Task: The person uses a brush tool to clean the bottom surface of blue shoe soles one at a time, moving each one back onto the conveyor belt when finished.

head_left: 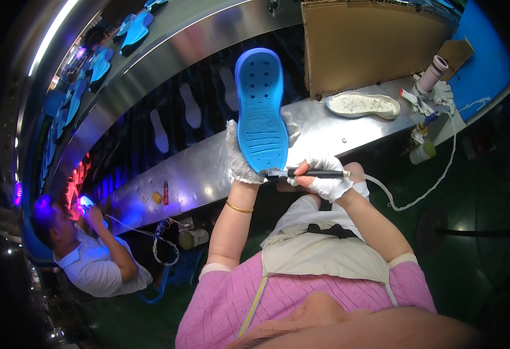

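Observation:
My left hand (238, 156), in a grey-white knit glove, grips a bright blue shoe sole (261, 110) from beneath and holds it up with its ridged, holed face toward me. The glove shows on both sides of the sole. My right hand (329, 181), in a white glove with bare fingertips, is closed round a slim black-handled brush (325, 174). The brush's tip meets the sole's near edge, beside my left wrist. A pale hose (403, 207) leads from the end of the brush handle toward the right.
The metal bench (319, 136) bears a cream sole (362, 106), a cardboard box (371, 55) and a pinkish cylinder (432, 72) beside white gloves. A jar (422, 152) hangs near its right end. Further left, a co-worker (101, 256) sits by the conveyor (167, 43) carrying blue soles.

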`<state>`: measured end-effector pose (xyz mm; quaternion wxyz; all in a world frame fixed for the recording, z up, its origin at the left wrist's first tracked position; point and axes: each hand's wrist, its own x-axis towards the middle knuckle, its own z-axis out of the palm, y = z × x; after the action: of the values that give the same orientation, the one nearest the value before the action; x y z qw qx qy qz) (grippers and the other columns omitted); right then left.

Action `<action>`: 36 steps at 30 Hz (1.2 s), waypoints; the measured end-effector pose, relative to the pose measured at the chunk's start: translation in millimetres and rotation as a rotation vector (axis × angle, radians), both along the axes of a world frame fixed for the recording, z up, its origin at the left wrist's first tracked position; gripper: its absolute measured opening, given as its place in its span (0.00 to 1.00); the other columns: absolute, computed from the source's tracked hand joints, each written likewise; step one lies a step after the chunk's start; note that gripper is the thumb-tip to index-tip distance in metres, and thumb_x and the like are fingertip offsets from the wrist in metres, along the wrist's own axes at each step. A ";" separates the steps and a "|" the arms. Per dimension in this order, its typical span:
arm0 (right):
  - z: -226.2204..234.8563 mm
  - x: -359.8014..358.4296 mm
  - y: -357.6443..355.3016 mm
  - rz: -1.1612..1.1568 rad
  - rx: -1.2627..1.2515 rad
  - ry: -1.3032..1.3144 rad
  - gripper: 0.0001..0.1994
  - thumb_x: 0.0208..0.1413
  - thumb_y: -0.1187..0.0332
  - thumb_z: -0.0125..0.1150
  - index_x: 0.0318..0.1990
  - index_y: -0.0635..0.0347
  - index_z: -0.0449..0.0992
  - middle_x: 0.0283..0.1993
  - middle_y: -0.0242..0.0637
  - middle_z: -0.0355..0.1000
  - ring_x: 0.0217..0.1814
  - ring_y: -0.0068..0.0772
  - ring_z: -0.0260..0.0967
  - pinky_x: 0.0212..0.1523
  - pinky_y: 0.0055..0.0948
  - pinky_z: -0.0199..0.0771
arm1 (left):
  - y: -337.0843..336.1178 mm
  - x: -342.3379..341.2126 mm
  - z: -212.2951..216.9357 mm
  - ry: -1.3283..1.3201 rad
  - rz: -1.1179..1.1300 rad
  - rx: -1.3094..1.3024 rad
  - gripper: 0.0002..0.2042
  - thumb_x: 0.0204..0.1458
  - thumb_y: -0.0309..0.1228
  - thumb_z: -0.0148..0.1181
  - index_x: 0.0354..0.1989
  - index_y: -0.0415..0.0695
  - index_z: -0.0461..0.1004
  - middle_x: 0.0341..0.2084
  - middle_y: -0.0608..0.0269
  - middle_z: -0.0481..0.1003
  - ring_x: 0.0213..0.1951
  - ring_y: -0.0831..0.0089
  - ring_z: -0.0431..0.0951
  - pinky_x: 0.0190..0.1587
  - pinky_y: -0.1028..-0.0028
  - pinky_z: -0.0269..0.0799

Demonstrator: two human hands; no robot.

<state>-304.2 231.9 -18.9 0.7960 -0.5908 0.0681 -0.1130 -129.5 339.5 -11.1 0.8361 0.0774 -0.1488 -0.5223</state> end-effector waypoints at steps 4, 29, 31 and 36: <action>-0.4 -9.1 7.8 0.076 0.206 -0.075 0.07 0.48 0.81 0.64 0.35 0.64 0.75 0.34 0.41 0.75 0.36 0.30 0.76 0.40 0.27 0.77 | -0.6 2.8 0.5 0.037 -0.046 0.039 0.41 0.54 0.63 0.43 0.67 0.43 0.56 0.59 0.42 0.65 0.59 0.41 0.66 0.65 0.47 0.56; 36.6 11.5 -9.7 0.030 -0.450 0.007 0.08 0.46 0.81 0.64 0.33 0.61 0.74 0.43 0.37 0.72 0.42 0.28 0.71 0.42 0.28 0.80 | -11.5 14.5 28.2 -0.111 -0.234 0.213 0.34 0.60 0.56 0.42 0.58 0.33 0.64 0.50 0.38 0.71 0.49 0.47 0.76 0.50 0.56 0.76; 41.3 11.1 -11.4 0.085 -0.263 0.137 0.08 0.47 0.82 0.63 0.33 0.60 0.74 0.42 0.35 0.71 0.43 0.28 0.71 0.44 0.31 0.80 | -13.6 15.1 29.7 -0.158 -0.177 0.392 0.31 0.60 0.53 0.46 0.55 0.33 0.67 0.46 0.39 0.74 0.43 0.48 0.79 0.43 0.61 0.81; 52.4 10.3 -23.9 0.167 0.062 0.323 0.08 0.48 0.83 0.62 0.33 0.60 0.73 0.40 0.36 0.68 0.42 0.30 0.70 0.50 0.41 0.78 | -16.4 19.4 35.7 -0.391 -0.214 0.556 0.27 0.59 0.50 0.52 0.52 0.35 0.71 0.40 0.48 0.77 0.37 0.60 0.82 0.38 0.67 0.82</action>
<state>-293.9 207.9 33.6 0.7991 -0.5801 0.1490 0.0521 -110.1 323.1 24.6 0.6795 0.3843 -0.1653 -0.6027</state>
